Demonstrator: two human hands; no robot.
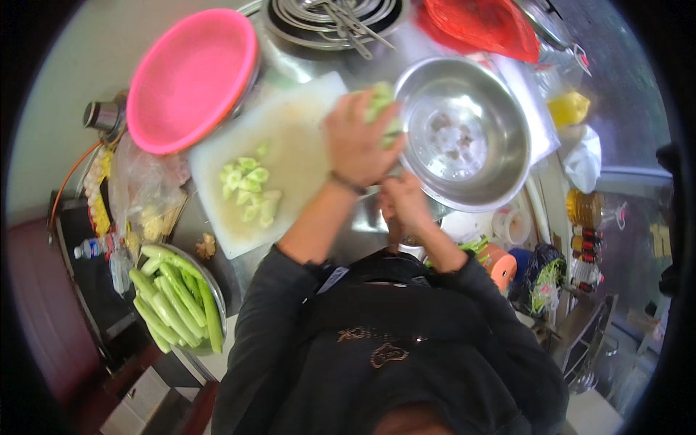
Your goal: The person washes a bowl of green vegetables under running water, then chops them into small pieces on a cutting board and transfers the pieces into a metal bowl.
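My left hand (361, 138) is closed around a bunch of cut pale-green gourd pieces (383, 103), at the left rim of a steel bowl (467, 185). The bowl's bottom shows bright reflections and a few dark patches. Just below, near the bowl's front rim, my right hand (405, 204) is curled; blur and the wrist hide whether anything is in it. More chopped gourd pieces (247, 185) lie on the left part of a white cutting board (299, 125), which rests slanted on the steel counter. Whole peeled gourds (174, 299) fill a metal bowl at lower left.
A pink basin (193, 81) stands behind the board. Nested steel bowls with ladles (337, 22) are at the back, beside a red plastic bag (484, 27). Ginger (206, 246) lies left of the board. Oil bottles (584, 209) and bagged greens (546, 280) sit to the right.
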